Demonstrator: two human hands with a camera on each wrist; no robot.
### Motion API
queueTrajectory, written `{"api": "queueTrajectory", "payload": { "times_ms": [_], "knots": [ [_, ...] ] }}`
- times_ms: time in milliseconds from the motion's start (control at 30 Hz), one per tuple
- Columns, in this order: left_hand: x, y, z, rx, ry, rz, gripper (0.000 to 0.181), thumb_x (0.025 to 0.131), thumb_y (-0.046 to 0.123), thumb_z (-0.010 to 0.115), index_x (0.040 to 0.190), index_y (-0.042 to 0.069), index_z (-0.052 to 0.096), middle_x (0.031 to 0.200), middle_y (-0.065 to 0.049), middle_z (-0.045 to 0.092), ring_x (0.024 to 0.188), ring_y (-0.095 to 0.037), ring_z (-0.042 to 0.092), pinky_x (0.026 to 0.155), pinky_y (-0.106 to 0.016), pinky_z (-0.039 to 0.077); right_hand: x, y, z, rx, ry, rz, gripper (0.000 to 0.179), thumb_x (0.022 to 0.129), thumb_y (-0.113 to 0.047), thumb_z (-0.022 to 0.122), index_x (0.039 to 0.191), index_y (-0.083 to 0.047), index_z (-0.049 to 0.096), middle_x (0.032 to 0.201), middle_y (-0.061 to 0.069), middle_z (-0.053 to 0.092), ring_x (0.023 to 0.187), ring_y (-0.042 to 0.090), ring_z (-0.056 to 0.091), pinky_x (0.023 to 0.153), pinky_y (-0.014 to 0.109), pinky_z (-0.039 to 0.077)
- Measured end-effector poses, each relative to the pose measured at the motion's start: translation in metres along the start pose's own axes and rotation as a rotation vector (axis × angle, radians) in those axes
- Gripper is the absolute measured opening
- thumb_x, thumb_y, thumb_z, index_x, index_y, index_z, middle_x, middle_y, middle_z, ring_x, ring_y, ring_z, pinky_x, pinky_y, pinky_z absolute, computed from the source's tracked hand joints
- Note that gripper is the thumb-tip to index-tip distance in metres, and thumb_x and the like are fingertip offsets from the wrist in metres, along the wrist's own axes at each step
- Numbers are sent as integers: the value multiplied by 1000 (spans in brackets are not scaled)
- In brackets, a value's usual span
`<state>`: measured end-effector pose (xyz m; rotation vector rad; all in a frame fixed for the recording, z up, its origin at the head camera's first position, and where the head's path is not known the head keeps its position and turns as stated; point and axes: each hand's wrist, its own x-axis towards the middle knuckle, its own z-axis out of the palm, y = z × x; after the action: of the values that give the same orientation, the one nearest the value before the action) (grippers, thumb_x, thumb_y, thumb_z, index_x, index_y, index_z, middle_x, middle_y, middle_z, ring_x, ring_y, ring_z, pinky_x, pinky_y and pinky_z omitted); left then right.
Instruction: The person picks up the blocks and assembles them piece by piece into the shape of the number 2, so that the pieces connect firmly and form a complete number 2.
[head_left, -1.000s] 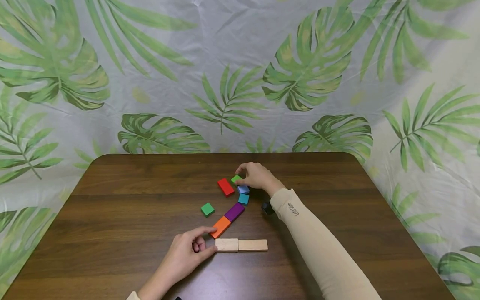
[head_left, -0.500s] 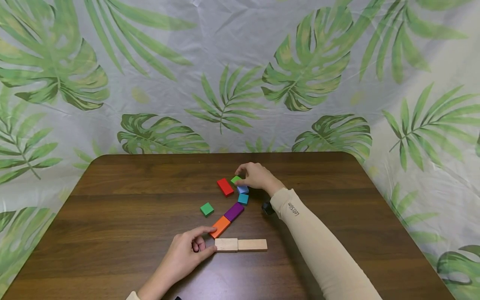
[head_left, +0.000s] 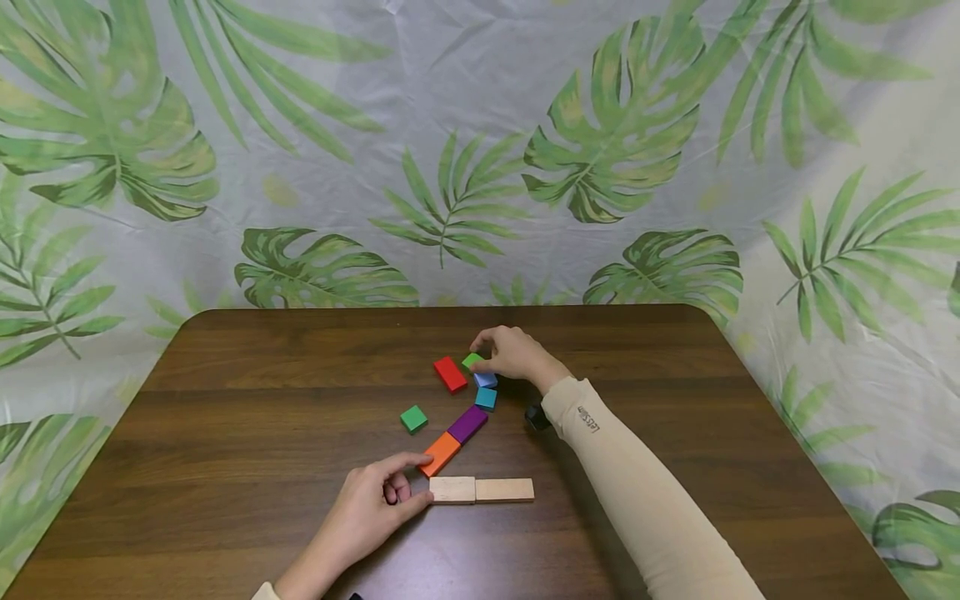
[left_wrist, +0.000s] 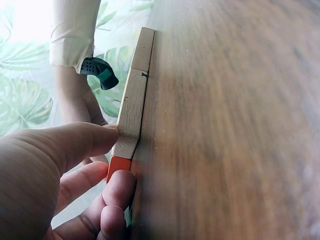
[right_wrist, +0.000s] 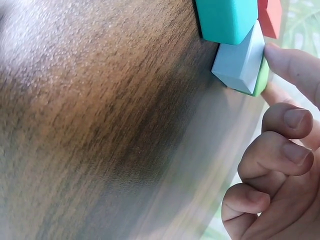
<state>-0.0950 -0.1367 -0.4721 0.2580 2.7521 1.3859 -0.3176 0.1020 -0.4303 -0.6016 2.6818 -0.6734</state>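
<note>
Small coloured blocks lie in a bent row on the table. My right hand (head_left: pixel 516 353) pinches the light green block (head_left: pixel 471 361) at the far end, thumb and index finger on it; its other fingers are curled in the right wrist view. Against it sits a light blue block (right_wrist: pixel 241 59), then a teal block (head_left: pixel 486 400), a purple block (head_left: pixel 468 424) and an orange block (head_left: pixel 442 452). With its index fingertip on the orange block and thumb at the end of a plain wooden block (head_left: pixel 453 490), my left hand (head_left: pixel 378 498) spans the corner between them.
A second wooden block (head_left: pixel 505 490) continues the plain one to the right. A red block (head_left: pixel 450 374) lies left of the light green one, and a darker green block (head_left: pixel 413 419) lies apart on the left. The brown table (head_left: pixel 300 358) ends at a leaf-patterned cloth (head_left: pixel 465 100).
</note>
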Motion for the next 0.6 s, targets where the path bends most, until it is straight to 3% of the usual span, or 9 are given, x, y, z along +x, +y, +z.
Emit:
{"api": "queueTrajectory", "payload": {
  "times_ms": [600],
  "knots": [
    [0, -2, 1, 12, 9, 15, 37, 86, 19, 91, 120, 25, 79, 68, 15, 57, 61, 1, 47, 61, -19, 43, -2, 6, -1, 52, -7, -31, 36, 100, -28, 78, 132, -13, 73, 63, -5, 49, 59, 10, 42, 61, 25, 36]
  ]
}}
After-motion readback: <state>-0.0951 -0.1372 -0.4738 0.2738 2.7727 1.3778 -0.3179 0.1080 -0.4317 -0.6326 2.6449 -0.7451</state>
